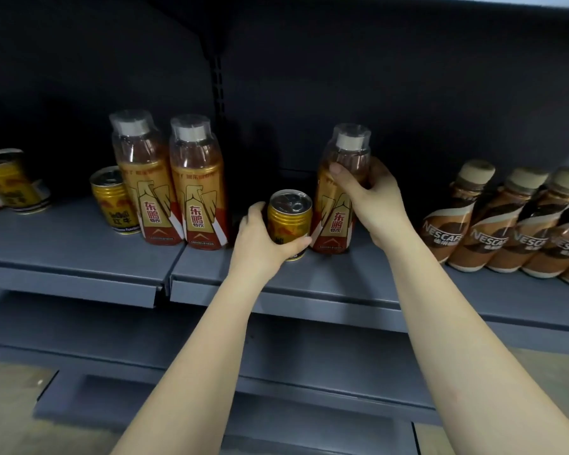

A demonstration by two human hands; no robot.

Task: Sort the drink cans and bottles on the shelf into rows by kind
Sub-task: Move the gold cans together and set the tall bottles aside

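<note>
Gripping two stray drinks at once: the left hand [263, 234] curls round a gold can [289, 223], and the right hand [367, 198] wraps the shoulder of a tall gold bottle [334, 205]. Both stand upright mid-shelf [79, 254], touching each other, apparently so each can join its kind: two matching bottles [168, 182] and a can [114, 200] to the left. Coffee bottles [506, 221] crowd the right; open shelf lies between the groups, its front edge near.
</note>
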